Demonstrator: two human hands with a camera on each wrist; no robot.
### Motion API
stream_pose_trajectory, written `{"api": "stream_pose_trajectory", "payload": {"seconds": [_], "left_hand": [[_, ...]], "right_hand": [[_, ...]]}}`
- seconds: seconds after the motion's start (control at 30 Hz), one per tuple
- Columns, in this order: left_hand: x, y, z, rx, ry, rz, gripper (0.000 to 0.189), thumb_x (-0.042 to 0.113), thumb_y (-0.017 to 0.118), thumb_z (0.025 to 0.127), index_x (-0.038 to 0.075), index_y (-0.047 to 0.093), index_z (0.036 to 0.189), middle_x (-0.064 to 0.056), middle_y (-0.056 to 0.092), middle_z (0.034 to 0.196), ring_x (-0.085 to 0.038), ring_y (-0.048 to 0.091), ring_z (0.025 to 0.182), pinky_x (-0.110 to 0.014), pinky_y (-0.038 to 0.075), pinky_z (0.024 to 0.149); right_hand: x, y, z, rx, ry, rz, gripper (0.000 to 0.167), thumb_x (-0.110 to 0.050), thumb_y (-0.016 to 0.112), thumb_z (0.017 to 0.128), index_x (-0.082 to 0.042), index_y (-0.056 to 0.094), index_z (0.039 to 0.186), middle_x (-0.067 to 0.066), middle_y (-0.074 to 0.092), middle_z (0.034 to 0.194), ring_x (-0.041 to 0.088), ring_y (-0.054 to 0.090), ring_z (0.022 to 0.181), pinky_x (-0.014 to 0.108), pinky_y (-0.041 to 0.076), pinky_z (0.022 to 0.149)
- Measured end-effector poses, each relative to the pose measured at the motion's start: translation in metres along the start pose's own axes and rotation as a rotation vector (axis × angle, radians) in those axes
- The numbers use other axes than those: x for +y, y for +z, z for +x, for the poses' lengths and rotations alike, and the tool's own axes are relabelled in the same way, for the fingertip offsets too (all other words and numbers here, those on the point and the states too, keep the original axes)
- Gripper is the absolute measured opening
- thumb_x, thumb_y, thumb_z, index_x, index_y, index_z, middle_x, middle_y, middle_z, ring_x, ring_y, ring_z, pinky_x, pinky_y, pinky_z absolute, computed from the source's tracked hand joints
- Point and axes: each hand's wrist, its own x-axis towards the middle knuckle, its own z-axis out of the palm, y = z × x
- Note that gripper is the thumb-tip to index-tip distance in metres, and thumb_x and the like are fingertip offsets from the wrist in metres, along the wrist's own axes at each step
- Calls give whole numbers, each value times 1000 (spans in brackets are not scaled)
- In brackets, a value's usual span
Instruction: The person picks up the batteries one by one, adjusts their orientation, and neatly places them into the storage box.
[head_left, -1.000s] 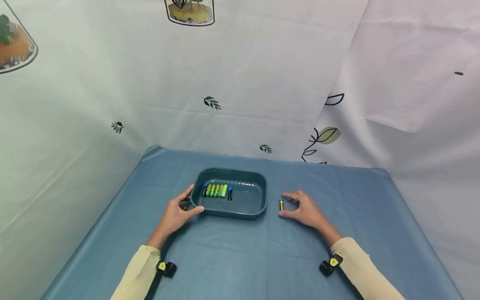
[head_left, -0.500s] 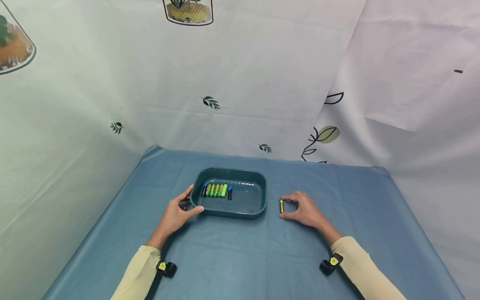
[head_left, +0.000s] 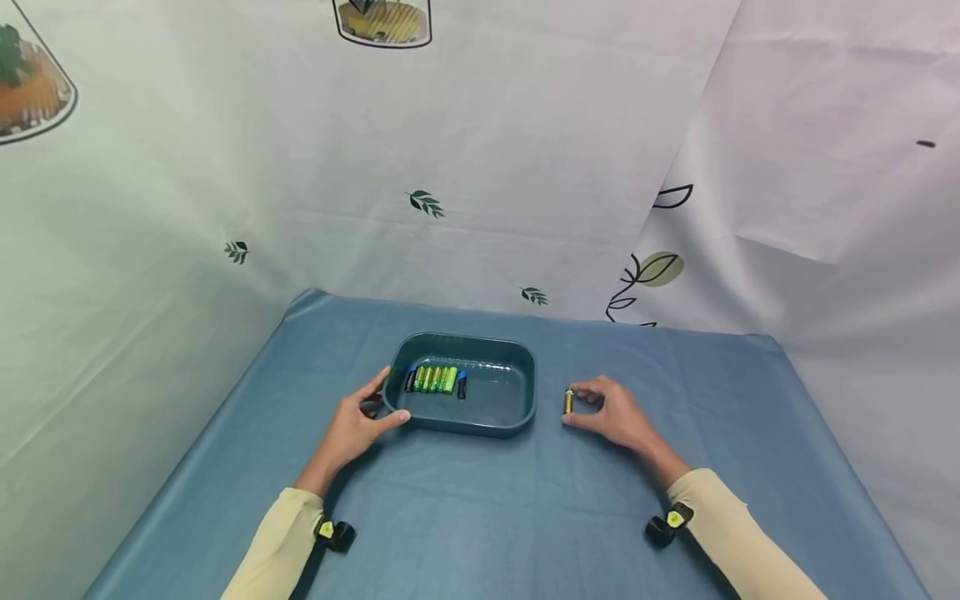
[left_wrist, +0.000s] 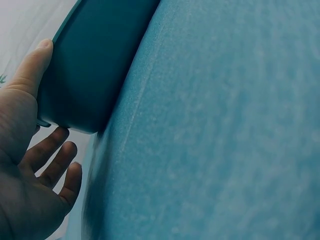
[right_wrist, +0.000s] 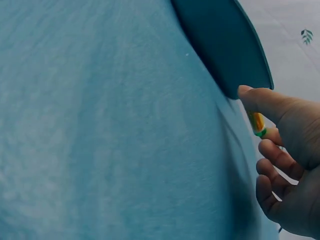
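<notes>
A dark teal rectangular dish sits on the blue cloth, seen in all three views. My left hand holds its left end, thumb on the near rim and fingers at the left side. In the left wrist view the lower fingers of that hand hang free below the dish. Inside lies a row of green and gold batteries, with a blue-topped black battery slightly apart on the right. My right hand pinches a green and gold battery end to end between thumb and index finger, right of the dish.
Blue cloth covers the table around the dish. White printed fabric hangs behind and on both sides. Each wrist carries a small black camera, such as the right one.
The right hand has closed on the battery and lifted it slightly, moving a little away from the person. The left hand and the dish have stayed in place.
</notes>
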Motion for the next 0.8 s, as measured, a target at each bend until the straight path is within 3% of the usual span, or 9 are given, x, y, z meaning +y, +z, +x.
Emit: {"api": "stream_pose_trajectory", "payload": {"seconds": [0.33, 0.53, 0.8], "left_hand": [[-2, 1, 1, 18, 4, 6, 88, 37, 84, 86, 25, 38, 160, -18, 46, 155, -36, 56, 124, -57, 47, 99], [-3, 0, 1, 16, 18, -9, 88, 36, 83, 87, 23, 37, 161, -19, 43, 157, -36, 55, 124, -57, 47, 98], [-3, 2, 2, 13, 20, -2, 88, 38, 83, 87, 24, 37, 161, -19, 43, 158, -36, 55, 124, -57, 47, 98]], "right_hand": [[-26, -16, 12, 86, 27, 23, 53, -31, 89, 81, -11, 73, 127, 13, 66, 111, 27, 64, 98, 41, 51, 76], [-42, -21, 23, 111, 29, 37, 57, -39, 89, 81, -17, 71, 130, 6, 64, 116, 29, 63, 102, 41, 51, 78], [-59, -16, 36, 106, -37, 47, 54, -39, 89, 81, -20, 72, 129, 6, 63, 115, 30, 63, 101, 40, 52, 76]]}}
